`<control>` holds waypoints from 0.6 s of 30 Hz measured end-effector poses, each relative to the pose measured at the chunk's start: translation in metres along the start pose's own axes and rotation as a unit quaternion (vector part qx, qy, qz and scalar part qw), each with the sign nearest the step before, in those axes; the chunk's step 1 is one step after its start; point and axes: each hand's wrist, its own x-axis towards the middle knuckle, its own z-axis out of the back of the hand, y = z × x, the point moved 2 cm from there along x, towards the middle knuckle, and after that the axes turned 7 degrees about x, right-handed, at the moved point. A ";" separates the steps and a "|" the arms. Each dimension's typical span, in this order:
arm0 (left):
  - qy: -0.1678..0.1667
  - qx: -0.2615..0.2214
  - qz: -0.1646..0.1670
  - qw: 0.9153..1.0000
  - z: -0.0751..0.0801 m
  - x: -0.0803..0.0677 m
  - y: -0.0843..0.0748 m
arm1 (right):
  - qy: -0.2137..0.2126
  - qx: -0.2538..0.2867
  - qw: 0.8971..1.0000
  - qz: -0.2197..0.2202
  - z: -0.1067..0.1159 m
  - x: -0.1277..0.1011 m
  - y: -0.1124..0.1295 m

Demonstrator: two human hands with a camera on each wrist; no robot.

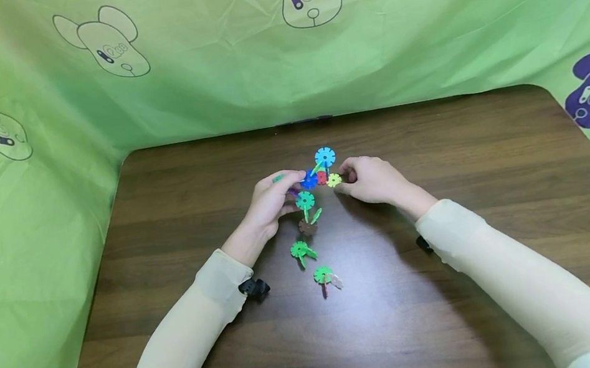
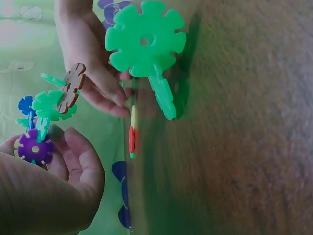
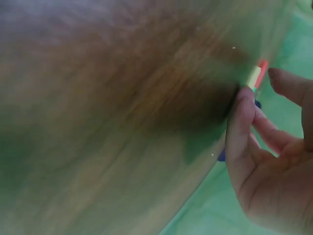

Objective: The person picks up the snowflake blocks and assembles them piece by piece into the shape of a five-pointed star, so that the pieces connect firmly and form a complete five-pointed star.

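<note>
My left hand (image 1: 272, 203) grips a linked cluster of notched plastic discs. Its purple disc (image 2: 35, 147) sits at the fingers, and a brown disc (image 2: 72, 88) stands on edge at one end. A dark blue disc (image 1: 308, 179) shows by the left thumb, with a light blue disc (image 1: 325, 156) above. Close to the right hand (image 1: 376, 180) are a yellow disc (image 1: 333, 180) and a red disc (image 1: 322, 177), seen edge-on in the wrist views. The right fingertips come right up to the yellow disc, thumb and finger spread apart.
Nearer me on the brown wooden table (image 1: 275, 363) lie two small disc assemblies: a green one (image 1: 299, 249) and a green one with pinkish and white pieces (image 1: 322, 275). A green printed curtain (image 1: 236, 85) hangs around the table's back and sides.
</note>
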 end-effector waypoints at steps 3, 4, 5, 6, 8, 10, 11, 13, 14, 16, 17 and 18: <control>0.002 -0.002 0.000 1.000 -0.001 0.000 0.000 | -0.017 -0.018 1.000 -0.005 -0.002 0.005 0.001; 0.002 0.000 -0.001 1.000 -0.001 -0.001 0.000 | -0.021 -0.019 1.000 -0.009 -0.003 0.006 0.001; 0.003 0.001 -0.001 1.000 -0.002 0.000 -0.001 | -0.024 -0.017 0.999 -0.013 -0.003 0.007 0.001; 0.004 0.003 -0.002 1.000 -0.002 0.000 -0.001 | -0.024 -0.015 0.999 -0.015 -0.003 0.007 0.001; 0.006 0.005 -0.004 1.000 -0.003 0.000 -0.002 | -0.023 -0.007 1.000 -0.015 -0.003 0.008 0.000; 0.007 0.007 -0.004 1.000 -0.003 0.001 -0.003 | -0.017 0.005 1.000 -0.012 -0.003 0.009 -0.001; 0.007 0.007 -0.004 1.000 -0.003 0.002 -0.003 | -0.012 0.014 1.000 -0.011 -0.002 0.010 -0.002; 0.006 0.005 -0.001 1.000 -0.002 0.002 -0.003 | -0.005 0.032 0.999 -0.008 -0.003 0.011 -0.002; 0.005 0.005 0.000 1.000 -0.002 0.002 -0.003 | 0.000 0.044 0.999 -0.007 -0.003 0.011 -0.003; 0.004 0.002 0.004 1.000 -0.002 0.003 -0.003 | 0.004 0.067 0.998 -0.008 -0.003 0.010 -0.003; 0.004 0.002 0.005 1.000 -0.002 0.003 -0.003 | 0.005 0.080 0.997 -0.008 -0.004 0.009 -0.003; 0.004 0.001 0.007 1.000 -0.001 0.003 -0.003 | 0.005 0.094 0.996 -0.008 -0.005 0.008 -0.003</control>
